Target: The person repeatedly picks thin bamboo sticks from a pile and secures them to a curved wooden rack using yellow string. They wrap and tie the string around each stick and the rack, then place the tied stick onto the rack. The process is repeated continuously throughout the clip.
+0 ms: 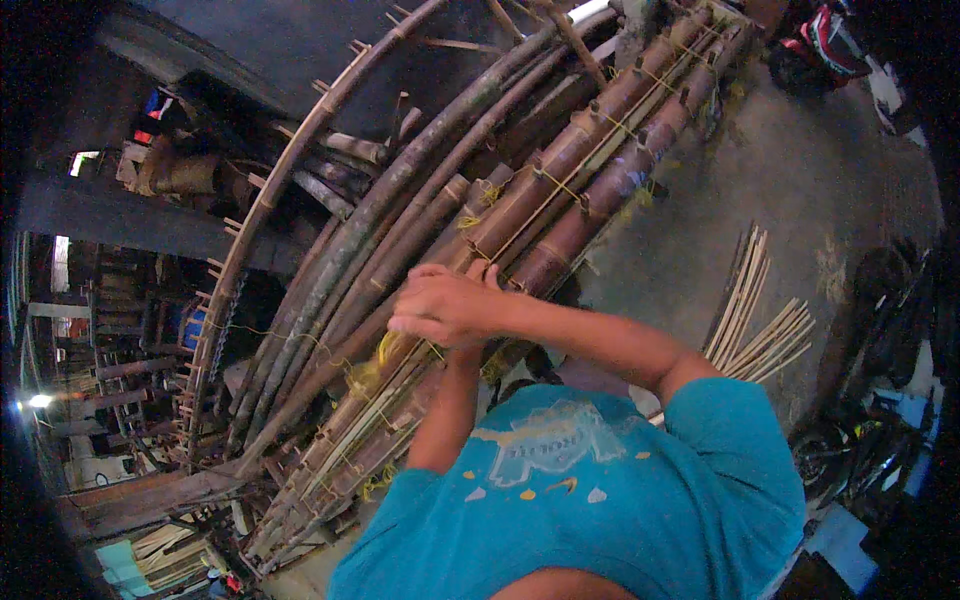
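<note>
My right hand (445,305) is closed in a fist over the near part of a long bamboo frame. Loose yellow twine (368,375) bunches just below its fingers and seems to come from its grip. Mostly behind it, my left hand (483,273) lies against the frame, its visible fingers bent; what they hold is hidden. Two thick brown bamboo poles (545,190) run diagonally, with thin split strips (592,160) between them. Yellow ties (557,183) cross the poles at intervals, and short pegs stick out along them.
More bamboo poles (400,190) lie beside the frame on the left. Beyond them curves a pegged bamboo rail (290,165). Thin sticks (755,320) fan out on the concrete floor (800,190) at right. Dark clutter (870,430) lines the right edge; a lamp (40,401) glows far left.
</note>
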Motion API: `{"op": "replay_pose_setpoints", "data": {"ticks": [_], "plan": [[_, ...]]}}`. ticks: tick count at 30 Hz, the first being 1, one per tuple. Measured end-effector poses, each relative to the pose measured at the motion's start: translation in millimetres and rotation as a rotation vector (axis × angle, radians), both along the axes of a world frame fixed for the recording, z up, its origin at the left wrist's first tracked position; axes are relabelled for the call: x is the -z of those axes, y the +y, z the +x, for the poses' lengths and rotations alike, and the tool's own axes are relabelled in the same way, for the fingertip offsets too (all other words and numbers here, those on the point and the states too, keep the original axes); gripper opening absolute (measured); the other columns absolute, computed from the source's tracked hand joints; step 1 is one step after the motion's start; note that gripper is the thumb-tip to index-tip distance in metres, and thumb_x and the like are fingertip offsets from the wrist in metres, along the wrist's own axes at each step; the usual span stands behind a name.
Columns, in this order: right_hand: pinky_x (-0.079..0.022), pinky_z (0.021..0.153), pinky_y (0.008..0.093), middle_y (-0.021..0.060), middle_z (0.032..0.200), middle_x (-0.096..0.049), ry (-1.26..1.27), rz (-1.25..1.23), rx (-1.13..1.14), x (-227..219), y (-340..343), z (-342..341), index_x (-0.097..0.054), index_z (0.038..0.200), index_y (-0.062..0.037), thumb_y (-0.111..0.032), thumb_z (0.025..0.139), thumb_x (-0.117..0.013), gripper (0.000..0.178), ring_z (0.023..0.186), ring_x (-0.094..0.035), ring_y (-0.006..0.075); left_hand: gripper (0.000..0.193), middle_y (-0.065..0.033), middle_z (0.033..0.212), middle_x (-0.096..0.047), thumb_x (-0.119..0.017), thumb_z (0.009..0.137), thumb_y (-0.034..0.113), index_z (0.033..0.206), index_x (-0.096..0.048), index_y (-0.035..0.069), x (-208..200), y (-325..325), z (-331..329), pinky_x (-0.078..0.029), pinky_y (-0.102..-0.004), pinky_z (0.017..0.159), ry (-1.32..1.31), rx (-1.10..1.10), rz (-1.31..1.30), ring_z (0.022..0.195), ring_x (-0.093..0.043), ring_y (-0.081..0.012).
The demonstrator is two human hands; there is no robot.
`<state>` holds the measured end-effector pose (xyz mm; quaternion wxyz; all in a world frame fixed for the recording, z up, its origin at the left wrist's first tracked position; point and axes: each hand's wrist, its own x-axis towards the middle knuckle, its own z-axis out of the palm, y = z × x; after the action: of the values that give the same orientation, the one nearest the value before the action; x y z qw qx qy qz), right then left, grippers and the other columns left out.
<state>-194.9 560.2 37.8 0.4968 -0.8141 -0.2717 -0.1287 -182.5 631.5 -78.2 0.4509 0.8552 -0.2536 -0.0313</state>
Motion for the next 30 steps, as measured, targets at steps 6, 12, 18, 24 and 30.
{"op": "replay_pose_setpoints", "data": {"ticks": [6,12,18,24,30], "plan": [[-0.045,0.078,0.0405,0.0132,0.083,-0.064,0.166,-0.628,0.481,41,-54,92,-0.064,0.091,-0.0058,-0.044,0.089,-0.045,0.043,0.082,-0.061,0.0268,0.029,-0.0159,0.097,-0.063,-0.043,0.087,0.019,0.107,-0.061,0.008,6,3,20,-0.028,-0.0438,0.094,0.054,-0.180,0.235,0.099,-0.056,-0.0335],[-0.044,0.068,0.0394,0.0161,0.069,-0.058,0.535,0.199,-0.360,17,-82,7,-0.057,0.075,0.0011,-0.029,0.091,-0.047,0.036,0.067,-0.057,0.0264,0.026,-0.0106,0.085,-0.066,-0.042,0.090,0.024,0.095,-0.065,0.013,0,6,17,-0.023,-0.0476,0.090,0.120,-0.293,0.499,0.084,-0.059,-0.0288],[-0.044,0.071,0.0454,0.0165,0.061,-0.056,0.224,-0.129,-0.126,123,-80,-83,-0.057,0.063,-0.0039,-0.029,0.090,-0.046,0.039,0.062,-0.055,0.0362,0.031,-0.0105,0.078,-0.065,-0.041,0.093,0.028,0.091,-0.065,0.008,-37,-17,28,-0.036,-0.0402,0.080,0.110,-0.234,0.079,0.074,-0.061,-0.0234],[-0.043,0.082,0.0373,0.0147,0.071,-0.058,0.190,-0.514,-0.061,121,-74,-89,-0.059,0.071,-0.0057,-0.022,0.081,-0.056,0.019,0.076,-0.056,0.0297,0.032,-0.0177,0.082,-0.064,-0.044,0.091,0.027,0.088,-0.064,0.003,-14,-17,141,-0.046,-0.0429,0.070,-0.168,-0.454,0.149,0.077,-0.062,-0.0343],[-0.042,0.086,0.0346,0.0120,0.100,-0.060,0.296,-0.260,-0.096,99,-2,-131,-0.055,0.110,-0.0068,-0.019,0.082,-0.058,0.030,0.091,-0.057,0.0223,0.035,-0.0201,0.092,-0.063,-0.043,0.089,0.030,0.088,-0.064,0.002,2,34,135,-0.045,-0.0461,0.076,0.145,-0.153,0.402,0.087,-0.059,-0.0394]]}}
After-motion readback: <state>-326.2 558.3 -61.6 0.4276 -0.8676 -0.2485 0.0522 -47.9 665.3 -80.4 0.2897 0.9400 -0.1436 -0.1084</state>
